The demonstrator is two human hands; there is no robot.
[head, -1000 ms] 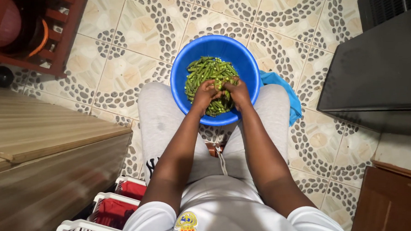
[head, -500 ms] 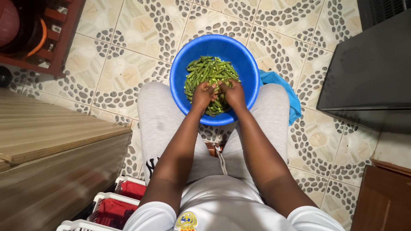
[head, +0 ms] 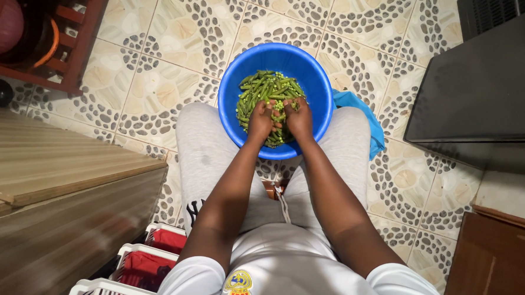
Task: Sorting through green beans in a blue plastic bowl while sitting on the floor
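Observation:
A round blue plastic bowl (head: 312, 74) rests between my knees and holds a heap of green pea pods (head: 260, 88) with a few loose peas. Both hands are inside the bowl, side by side over the near part of the heap. My left hand (head: 260, 120) and my right hand (head: 300, 117) pinch the same pod (head: 279, 108) between their fingertips. Most of that pod is hidden by my fingers.
A blue cloth (head: 361, 111) lies by my right knee. A wooden surface (head: 57, 174) stands at the left, white crates with red contents (head: 141, 265) below it. A dark cabinet (head: 484, 90) is at the right, a red-brown shelf (head: 45, 39) at top left. The floor is pebble-patterned tile (head: 170, 69).
My hands have stayed in the bowl, shifting only slightly over the pods. The fingers have worked at a pod between them.

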